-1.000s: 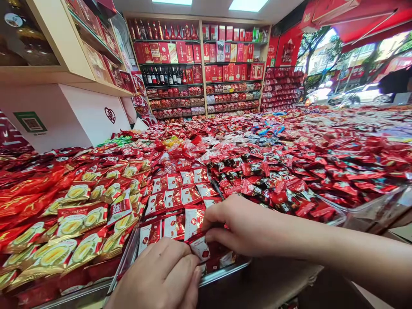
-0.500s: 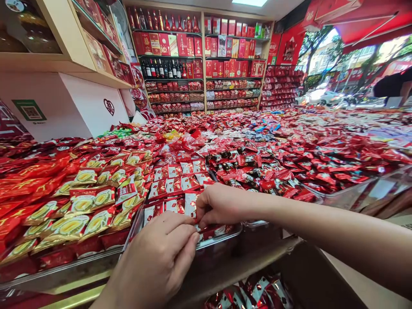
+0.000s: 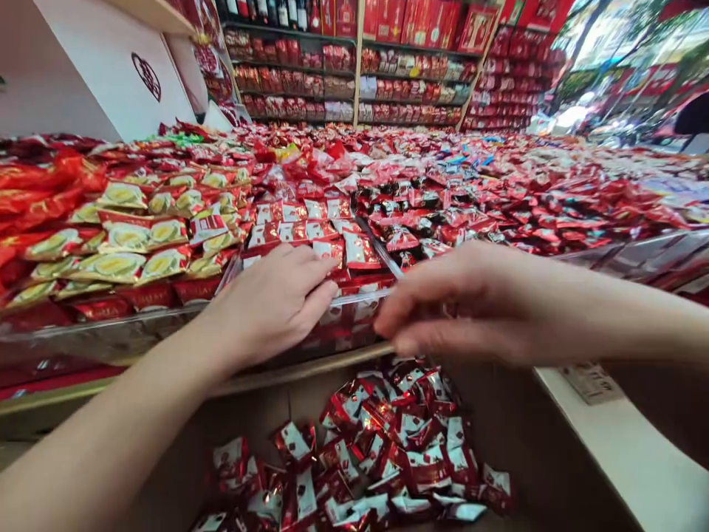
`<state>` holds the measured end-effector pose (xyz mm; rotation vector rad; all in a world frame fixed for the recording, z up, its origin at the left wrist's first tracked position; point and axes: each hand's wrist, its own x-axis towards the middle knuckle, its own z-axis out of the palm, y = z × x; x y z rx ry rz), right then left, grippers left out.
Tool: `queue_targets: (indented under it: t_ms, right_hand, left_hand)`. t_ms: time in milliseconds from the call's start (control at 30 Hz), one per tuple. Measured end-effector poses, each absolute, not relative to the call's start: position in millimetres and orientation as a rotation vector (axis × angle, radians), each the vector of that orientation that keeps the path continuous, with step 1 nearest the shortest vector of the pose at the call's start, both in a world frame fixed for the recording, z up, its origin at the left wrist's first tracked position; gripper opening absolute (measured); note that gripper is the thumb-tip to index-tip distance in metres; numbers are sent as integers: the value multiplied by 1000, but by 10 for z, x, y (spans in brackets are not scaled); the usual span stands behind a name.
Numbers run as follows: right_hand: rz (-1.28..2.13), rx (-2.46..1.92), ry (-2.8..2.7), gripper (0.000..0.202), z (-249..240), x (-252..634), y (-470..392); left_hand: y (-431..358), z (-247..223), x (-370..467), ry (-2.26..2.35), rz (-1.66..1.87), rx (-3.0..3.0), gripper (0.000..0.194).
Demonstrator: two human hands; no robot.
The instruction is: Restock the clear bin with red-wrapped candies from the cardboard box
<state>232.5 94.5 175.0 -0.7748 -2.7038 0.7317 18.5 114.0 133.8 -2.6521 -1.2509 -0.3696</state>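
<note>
My left hand (image 3: 282, 295) rests over the front of a clear plastic tray (image 3: 362, 297), its fingers stretched out on the candies. In that tray, small red and white candy packets (image 3: 360, 250) lie in rows. My right hand (image 3: 448, 307) is in the air just right of the tray's front edge, blurred, thumb and fingers apart and nothing visible between them. Below both hands, a brown cardboard box (image 3: 521, 421) holds a loose heap of the same kind of candy packets (image 3: 382, 436).
Gold packets (image 3: 119, 262) with a yellow fruit picture fill the tray to the left. Red and black candies (image 3: 426, 199) lie to the right. Behind stand shelves (image 3: 357, 70) of red boxes and bags. A white partition (image 3: 105, 59) rises at the left.
My right hand has come away from the packets in the tray, moving right and toward me. My left hand has spread over the tray front. The view has tipped down, showing more of the box.
</note>
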Motion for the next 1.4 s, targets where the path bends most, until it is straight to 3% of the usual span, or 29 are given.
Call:
queue_targets:
  t_ms: [100,267,500,867,1000,1067,1133,1200,1300,1400]
  right_hand:
    - [972,-853,-2950,18,1322,2415,841]
    - [665,-1187,-3301,23,464,2301,1030]
    - [495,-1634,-3168,27,-122,1984,1149]
    - [406,-1458,-3084,39,-441,2028,1129]
    - [497,-1444,-3071,25,-335,1974,1049]
    - [565,-1423,-3040,20,-176,1958,994]
    - [812,-1330,-2954,21,23,1951,923]
    - [1390,-1126,-2704,24,203,1945,840]
    - [2166,-811,-2114,24,354,1914,724]
    - [2369,-739,-1879,24,375,1867,651]
  left_hand:
    - [1176,1313,206,-1234,-341,-2647,38]
    - [1178,1322,211,-1167,-284,-2657,41]
    - [1170,1294,216,-1107,-449,-2573,40]
    - [1119,1282,150,-1079,-777,-2508,33]
    - [877,1230,123,-873,-1035,-2426,34]
    - [614,1082,86,-853,-1189,-2440,44]
    - [312,848,34,-992,-1359,-2573,50]
    - [54,589,-16,-1401,-1439,-2655,41]
    - [-138,323,-30,-2244,-1832,-2502,32]
    - [-122,286,37,-2615,-2011,-2521,23]
